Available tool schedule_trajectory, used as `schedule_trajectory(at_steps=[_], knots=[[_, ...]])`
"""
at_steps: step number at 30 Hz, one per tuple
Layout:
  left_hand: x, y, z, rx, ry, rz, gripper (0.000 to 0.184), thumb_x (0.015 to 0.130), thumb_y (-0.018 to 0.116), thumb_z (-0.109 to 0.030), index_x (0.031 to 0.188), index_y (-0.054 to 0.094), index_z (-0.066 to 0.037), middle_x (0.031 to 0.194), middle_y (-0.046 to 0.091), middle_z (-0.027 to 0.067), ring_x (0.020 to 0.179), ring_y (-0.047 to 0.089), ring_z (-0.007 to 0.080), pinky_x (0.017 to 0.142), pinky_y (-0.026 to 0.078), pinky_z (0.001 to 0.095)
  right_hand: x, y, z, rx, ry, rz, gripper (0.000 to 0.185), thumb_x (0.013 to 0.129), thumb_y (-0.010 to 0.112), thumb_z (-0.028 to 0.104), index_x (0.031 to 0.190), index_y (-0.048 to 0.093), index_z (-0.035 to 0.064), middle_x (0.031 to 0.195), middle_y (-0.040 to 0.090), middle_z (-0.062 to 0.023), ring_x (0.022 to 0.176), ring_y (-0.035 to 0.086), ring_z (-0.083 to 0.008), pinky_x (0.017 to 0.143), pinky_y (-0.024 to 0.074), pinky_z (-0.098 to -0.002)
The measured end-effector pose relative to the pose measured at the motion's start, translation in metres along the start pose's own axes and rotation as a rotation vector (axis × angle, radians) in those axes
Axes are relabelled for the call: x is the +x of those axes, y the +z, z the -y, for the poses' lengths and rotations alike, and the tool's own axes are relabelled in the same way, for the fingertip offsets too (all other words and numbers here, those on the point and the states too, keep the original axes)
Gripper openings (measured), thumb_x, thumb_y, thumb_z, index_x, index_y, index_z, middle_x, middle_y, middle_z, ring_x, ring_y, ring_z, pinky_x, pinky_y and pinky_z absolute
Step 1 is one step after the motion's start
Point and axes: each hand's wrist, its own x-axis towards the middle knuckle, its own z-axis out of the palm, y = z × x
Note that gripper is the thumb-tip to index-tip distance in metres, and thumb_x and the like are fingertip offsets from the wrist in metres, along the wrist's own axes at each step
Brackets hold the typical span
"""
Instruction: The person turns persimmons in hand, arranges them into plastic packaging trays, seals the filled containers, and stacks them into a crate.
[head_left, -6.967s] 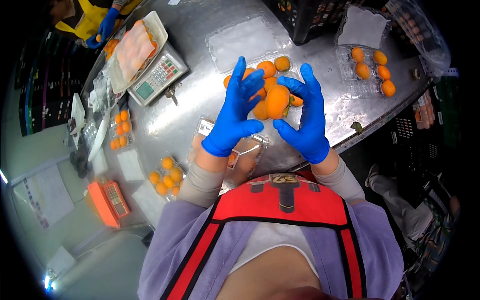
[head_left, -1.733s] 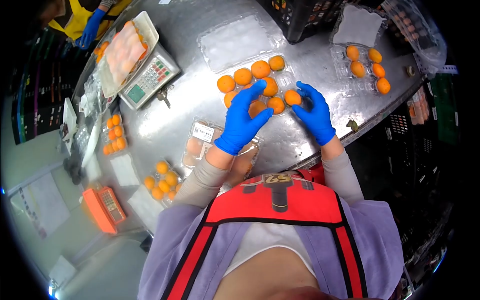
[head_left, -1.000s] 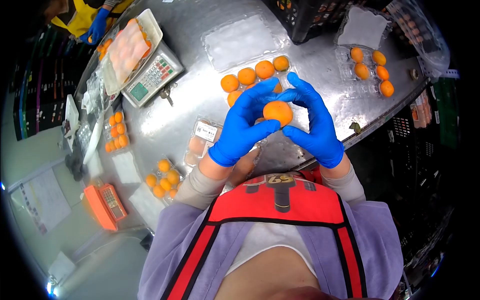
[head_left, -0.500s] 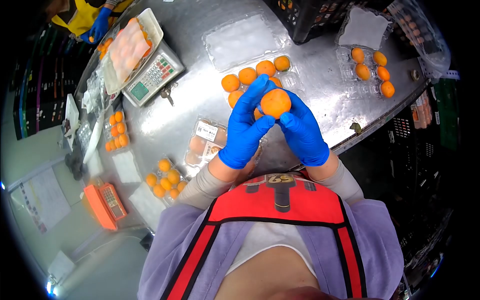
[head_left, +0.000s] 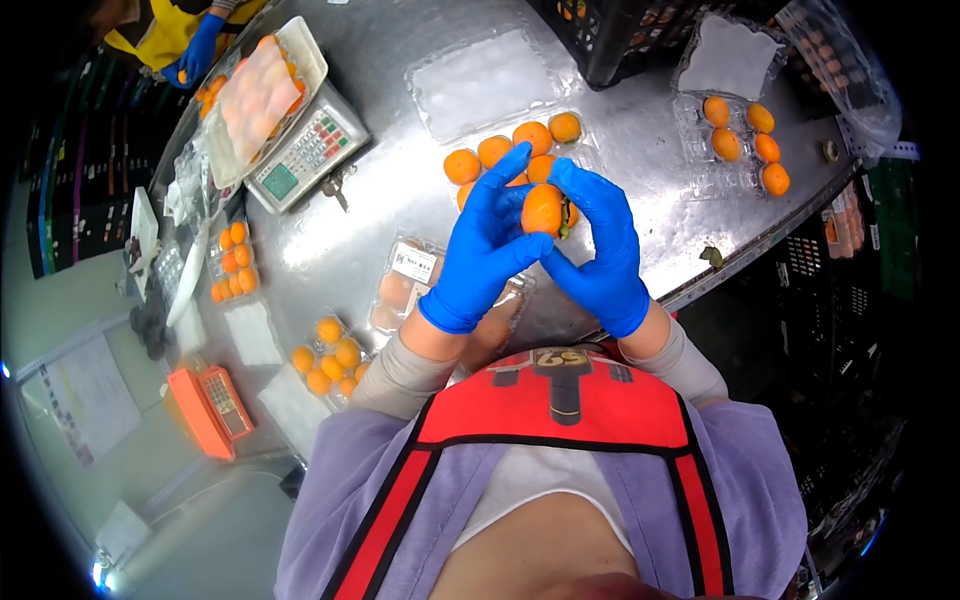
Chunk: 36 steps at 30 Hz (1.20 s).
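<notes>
1. Closest to the camera is the person's red bib (head_left: 555, 405), with black edges; both arms reach out past it.
2. The left hand (head_left: 475, 255), in a blue glove, is bent round one orange fruit (head_left: 541, 208); the fruit looks held there, with the thumb under it and the other fingers behind it.
3. The right hand (head_left: 600, 255) makes a round, roomy curve by the other side; I cannot tell whether its fingers press on the fruit.
4. The fruit is up in the air between the hands, closer to the left one; its leafy end (head_left: 565, 222) points to the right hand; its longer side runs up and down in this view.
5. A packed box with a label (head_left: 412, 265) lies on the metal desk (head_left: 390, 150), just beside the left wrist.
6. Just past the fingers sits a clear tray (head_left: 582, 152) with more orange fruits (head_left: 532, 134); a white pad (head_left: 480, 85) lies beyond it.
7. Farther off are a scale (head_left: 305, 145), a black crate (head_left: 630, 40) and another person's blue-gloved hand (head_left: 198, 50).
</notes>
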Motion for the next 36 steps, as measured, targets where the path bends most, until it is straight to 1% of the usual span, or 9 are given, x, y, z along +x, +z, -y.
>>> schedule_trajectory(at_steps=[6, 8, 12, 17, 20, 26, 31, 34, 36], knots=[[0.003, 0.000, -0.003, 0.031, 0.137, 0.001, 0.088, 0.072, 0.077, -0.009, 0.144, 0.025, -0.013, 0.126, 0.051, 0.0087, 0.117, 0.049, 0.0217, 0.100, 0.038, 0.0365, 0.000, -0.001, -0.002, 0.359, 0.203, -0.022, 0.078, 0.077, 0.071, 0.015, 0.141, 0.028, 0.0039, 0.128, 0.048, -0.0124, 0.115, 0.049, -0.0235, 0.098, 0.0388, -0.0346], [0.004, -0.004, -0.002, 0.087, 0.172, -0.001, 0.090, 0.070, 0.077, -0.006, 0.144, 0.025, -0.010, 0.129, 0.050, 0.0095, 0.120, 0.048, 0.0233, 0.103, 0.037, 0.0377, -0.002, 0.001, -0.006, 0.809, 0.427, -0.022, 0.080, 0.080, 0.068, 0.020, 0.144, 0.022, 0.0053, 0.127, 0.047, -0.0107, 0.114, 0.049, -0.0191, 0.098, 0.0372, -0.0338], [0.001, -0.002, -0.003, 0.388, 0.315, -0.032, 0.092, 0.069, 0.076, -0.006, 0.144, 0.022, -0.008, 0.133, 0.046, 0.0115, 0.125, 0.044, 0.0249, 0.106, 0.031, 0.0392, 0.000, 0.001, -0.003, 1.068, 0.520, 0.017, 0.075, 0.083, 0.064, 0.018, 0.144, 0.022, 0.0079, 0.123, 0.048, -0.0096, 0.109, 0.049, -0.0159, 0.096, 0.0379, -0.0305], [0.001, -0.002, -0.001, 0.545, 0.341, 0.015, 0.099, 0.066, 0.077, -0.009, 0.145, 0.018, -0.007, 0.133, 0.046, 0.0131, 0.127, 0.042, 0.0253, 0.109, 0.025, 0.0403, -0.001, 0.000, 0.000, 0.953, 0.536, 0.003, 0.078, 0.080, 0.066, 0.011, 0.144, 0.022, 0.0073, 0.113, 0.053, -0.0071, 0.105, 0.051, -0.0154, 0.094, 0.0386, -0.0300], [0.004, -0.001, -0.003, 0.497, 0.336, -0.007, 0.099, 0.067, 0.079, -0.013, 0.146, 0.019, -0.010, 0.141, 0.038, 0.0119, 0.128, 0.041, 0.0270, 0.104, 0.034, 0.0392, 0.000, -0.002, 0.000, 0.763, 0.425, -0.016, 0.080, 0.078, 0.067, 0.009, 0.144, 0.022, 0.0058, 0.110, 0.055, -0.0065, 0.104, 0.052, -0.0151, 0.095, 0.0385, -0.0306], [0.005, -0.003, 0.000, -0.081, 0.007, 0.047, 0.096, 0.071, 0.077, -0.022, 0.146, 0.017, -0.012, 0.132, 0.046, 0.0120, 0.120, 0.047, 0.0242, 0.102, 0.036, 0.0384, 0.002, -0.003, 0.000, 0.477, 0.222, -0.035, 0.081, 0.073, 0.069, 0.007, 0.142, 0.026, 0.0016, 0.117, 0.055, -0.0097, 0.108, 0.053, -0.0200, 0.097, 0.0376, -0.0337], [0.008, 0.000, 0.000, -0.042, -0.070, -0.034, 0.064, 0.086, 0.060, -0.023, 0.141, 0.031, -0.008, 0.116, 0.058, 0.0132, 0.110, 0.055, 0.0216, 0.096, 0.042, 0.0335, -0.003, -0.002, -0.003, 0.293, 0.113, 0.007, 0.088, 0.070, 0.069, 0.004, 0.143, 0.020, -0.0001, 0.114, 0.055, -0.0114, 0.109, 0.052, -0.0217, 0.103, 0.0336, -0.0382], [0.014, -0.006, -0.001, -0.367, -0.267, -0.131, 0.057, 0.089, 0.055, -0.025, 0.139, 0.035, -0.007, 0.113, 0.059, 0.0125, 0.105, 0.057, 0.0202, 0.094, 0.043, 0.0320, -0.006, -0.003, -0.005, 0.265, 0.101, 0.008, 0.089, 0.070, 0.069, 0.001, 0.143, 0.019, -0.0005, 0.116, 0.054, -0.0119, 0.111, 0.052, -0.0221, 0.104, 0.0326, -0.0394], [0.012, -0.007, 0.000, -0.354, -0.266, -0.113, 0.056, 0.089, 0.056, -0.025, 0.138, 0.036, -0.007, 0.114, 0.058, 0.0122, 0.106, 0.056, 0.0201, 0.094, 0.043, 0.0323, -0.007, -0.003, -0.006, 0.223, 0.065, 0.001, 0.088, 0.070, 0.068, -0.001, 0.143, 0.020, 0.0001, 0.117, 0.054, -0.0124, 0.111, 0.053, -0.0230, 0.104, 0.0327, -0.0403]])
